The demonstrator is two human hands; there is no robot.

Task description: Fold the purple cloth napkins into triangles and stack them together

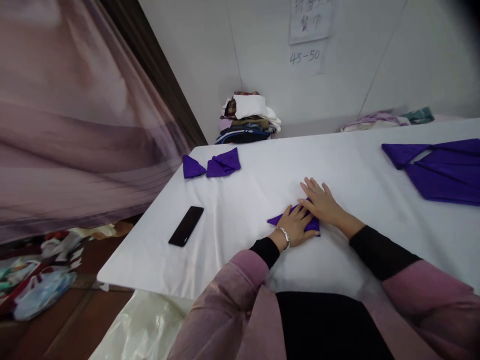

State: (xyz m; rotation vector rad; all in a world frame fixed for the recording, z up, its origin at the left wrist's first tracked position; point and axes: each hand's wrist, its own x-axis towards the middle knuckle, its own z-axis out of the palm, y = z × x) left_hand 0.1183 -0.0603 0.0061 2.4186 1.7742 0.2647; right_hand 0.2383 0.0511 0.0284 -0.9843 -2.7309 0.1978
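Purple cloth [313,224] lies beneath the flat, spread left hand [294,227]; right hand [323,205], fingers extended, rests at its far edge. Presumably light, pliable: grasp corners exposed beside left hand.

Workroom: white table [232,225], handwritten wall sign [309,32]

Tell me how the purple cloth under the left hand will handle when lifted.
The purple cloth is probably floppy, since it lies pressed flat beneath the left hand. It looks thin, so likely light. No fastening shows, so any folds may open.
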